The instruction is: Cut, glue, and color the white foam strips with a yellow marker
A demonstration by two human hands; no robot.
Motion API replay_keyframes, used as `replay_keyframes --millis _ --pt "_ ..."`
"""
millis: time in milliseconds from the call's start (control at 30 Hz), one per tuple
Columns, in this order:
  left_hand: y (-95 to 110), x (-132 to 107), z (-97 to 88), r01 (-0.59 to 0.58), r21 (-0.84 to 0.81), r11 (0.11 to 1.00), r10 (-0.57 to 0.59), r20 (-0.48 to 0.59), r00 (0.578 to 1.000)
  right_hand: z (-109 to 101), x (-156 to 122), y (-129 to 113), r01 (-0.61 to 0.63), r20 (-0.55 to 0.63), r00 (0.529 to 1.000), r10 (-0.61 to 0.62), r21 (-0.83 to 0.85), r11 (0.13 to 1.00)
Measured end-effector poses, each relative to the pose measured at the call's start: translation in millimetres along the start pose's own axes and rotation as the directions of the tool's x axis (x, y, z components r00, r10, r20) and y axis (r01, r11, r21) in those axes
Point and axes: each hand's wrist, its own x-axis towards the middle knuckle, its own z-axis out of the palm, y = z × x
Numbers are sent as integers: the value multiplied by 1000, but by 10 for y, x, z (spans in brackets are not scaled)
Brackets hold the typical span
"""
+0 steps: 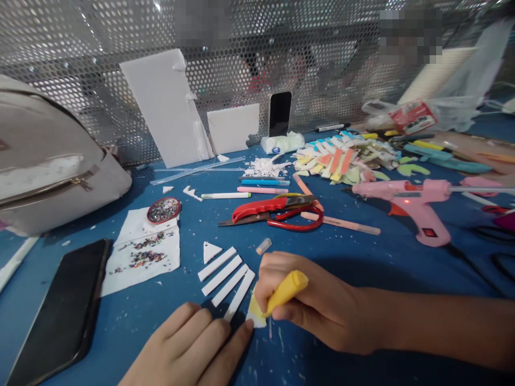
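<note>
While right hand (322,311) grips yellow tool (285,290) on white piece (256,318), flat empty left hand (189,348) best pins it, fingertips (244,329) clear.

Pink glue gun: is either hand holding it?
No, the pink glue gun lies on the blue table; the right hand grips a yellow tool and the left hand rests by the white strips.
</note>
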Motion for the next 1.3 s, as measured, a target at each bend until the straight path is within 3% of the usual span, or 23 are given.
replay_keyframes --millis 800,1300 --pt "5 -9 -24 14 -4 1000 -14 -19 1000 -12 0 -19 -12 34 999 10 42 999" --pt "-2 14 -33 11 -17 1000 -11 -20 1000 2 2 9 52 20 999 -51 -48 998"
